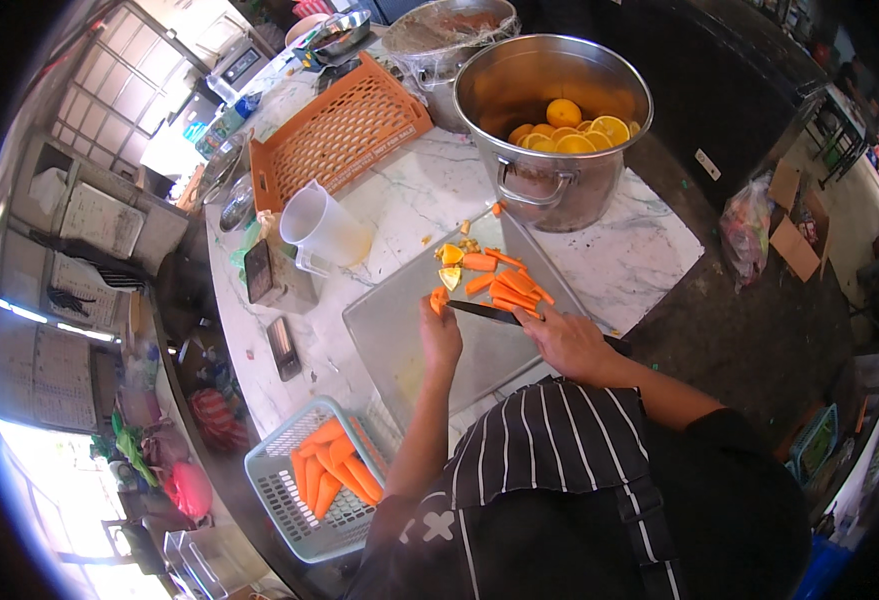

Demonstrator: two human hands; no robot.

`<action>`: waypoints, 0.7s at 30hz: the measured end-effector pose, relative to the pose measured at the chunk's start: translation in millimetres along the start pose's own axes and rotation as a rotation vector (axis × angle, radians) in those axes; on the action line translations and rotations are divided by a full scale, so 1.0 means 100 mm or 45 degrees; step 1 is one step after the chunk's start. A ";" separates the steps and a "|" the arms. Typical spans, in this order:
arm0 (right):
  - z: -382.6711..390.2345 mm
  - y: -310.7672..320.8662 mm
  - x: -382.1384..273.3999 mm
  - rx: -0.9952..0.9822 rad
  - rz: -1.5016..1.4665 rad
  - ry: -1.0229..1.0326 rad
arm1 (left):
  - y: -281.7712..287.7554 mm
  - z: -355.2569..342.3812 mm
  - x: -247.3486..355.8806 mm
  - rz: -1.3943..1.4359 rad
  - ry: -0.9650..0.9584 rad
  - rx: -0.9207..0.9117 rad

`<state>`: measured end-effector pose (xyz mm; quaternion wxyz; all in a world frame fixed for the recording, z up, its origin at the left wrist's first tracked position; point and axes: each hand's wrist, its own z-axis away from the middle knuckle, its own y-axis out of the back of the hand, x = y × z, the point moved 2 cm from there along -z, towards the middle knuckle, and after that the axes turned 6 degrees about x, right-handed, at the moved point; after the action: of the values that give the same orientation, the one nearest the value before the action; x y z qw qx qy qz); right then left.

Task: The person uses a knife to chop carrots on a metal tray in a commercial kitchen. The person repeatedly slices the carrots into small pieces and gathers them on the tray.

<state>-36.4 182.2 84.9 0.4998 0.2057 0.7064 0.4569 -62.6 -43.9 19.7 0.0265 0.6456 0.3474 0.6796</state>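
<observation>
Apparently partway through cutting carrots. Pinching a carrot piece (pixel 439 299) between the fingertips of the left hand (pixel 442 335), near the centre of the frame, and gripping a dark-bladed knife (pixel 484 312) in the right hand (pixel 571 345), with fingers closed around the mostly hidden handle; hard to tell whether touching carrot with the blade tip. Working over a flat grey tray (pixel 399 330), with cut carrot sticks (pixel 514 290) loose just above the blade, near an orange wedge (pixel 450 277). Probably calling next for a steady pinch, clear of the edge, and a short controlled stroke, then perhaps for reaching lower left to the peeled carrots (pixel 334 465) in the light-blue basket (pixel 279 500)
</observation>
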 end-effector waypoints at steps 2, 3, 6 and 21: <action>-0.04 -0.01 0.01 -0.060 -0.065 -0.013 | 0.02 0.01 0.01 -0.089 -0.048 0.017; -0.07 -0.03 0.02 -0.123 -0.153 -0.024 | 0.04 0.00 0.01 -0.054 -0.002 0.011; -0.13 -0.13 0.07 -0.282 -0.524 0.005 | 0.09 -0.02 -0.05 0.063 0.034 0.022; -0.25 -0.01 0.03 0.048 0.169 0.234 | 0.11 -0.02 -0.10 0.262 0.346 -0.165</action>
<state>-60.0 173.0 85.0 0.3977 0.2186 0.7426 0.4925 -58.2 -57.5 16.7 -0.0487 0.5768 0.2354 0.7807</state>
